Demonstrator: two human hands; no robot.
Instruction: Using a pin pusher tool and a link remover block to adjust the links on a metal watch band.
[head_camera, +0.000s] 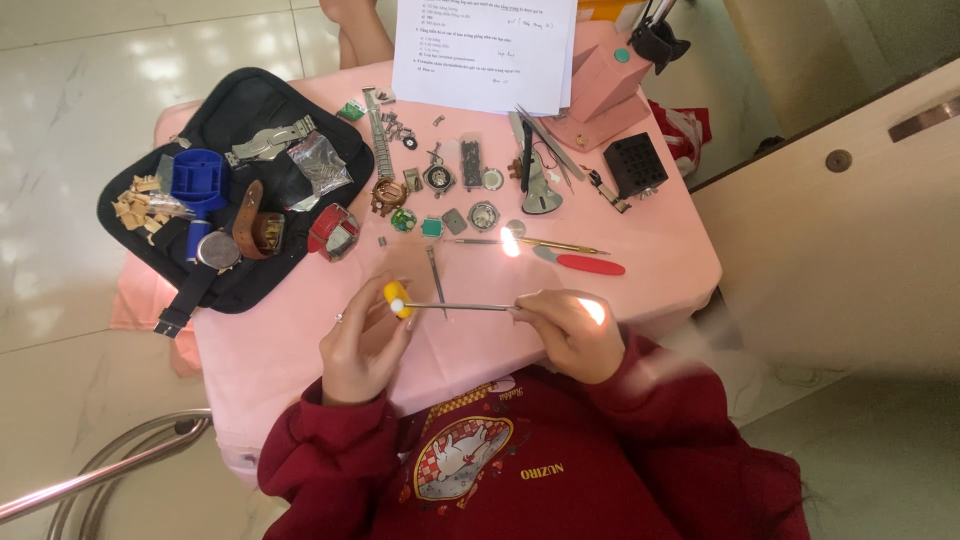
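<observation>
Small square worktop (640, 250), covered in pink cloth; all items below are carried on it or held above it.

Flat black fabric tool pouch (250, 110), laid open at the left end. On it are seen a blue round plastic case holder (198, 178), a brown leather watch strap (250, 218), a silver metal bracelet clasp (270, 140) and a scatter of small tan wooden blocks (135, 205).

White printed paper sheet (485, 50), at the far edge, beside a pink plastic stand (610, 90).

Black cubic block with a holed top (635, 163), near the right edge.

Red square watch case (335, 232), just beside the pouch.

Red-handled flat tool (585, 263), lying near the front right, close to a slim brass-coloured rod (555, 244).

Row of small watch parts (450, 195), movements and case backs, spread across the middle.

Left hand (360, 345), fingers closed on the yellow rounded knob end (397, 298) of a thin silver metal rod tool (465, 306).

Right hand (570, 330), fingers pinched on the other end of the same rod. The rod is held level, above the front edge of the worktop, between the two hands.

Dark slim tweezers (436, 275), lying on the cloth just behind the rod.
</observation>
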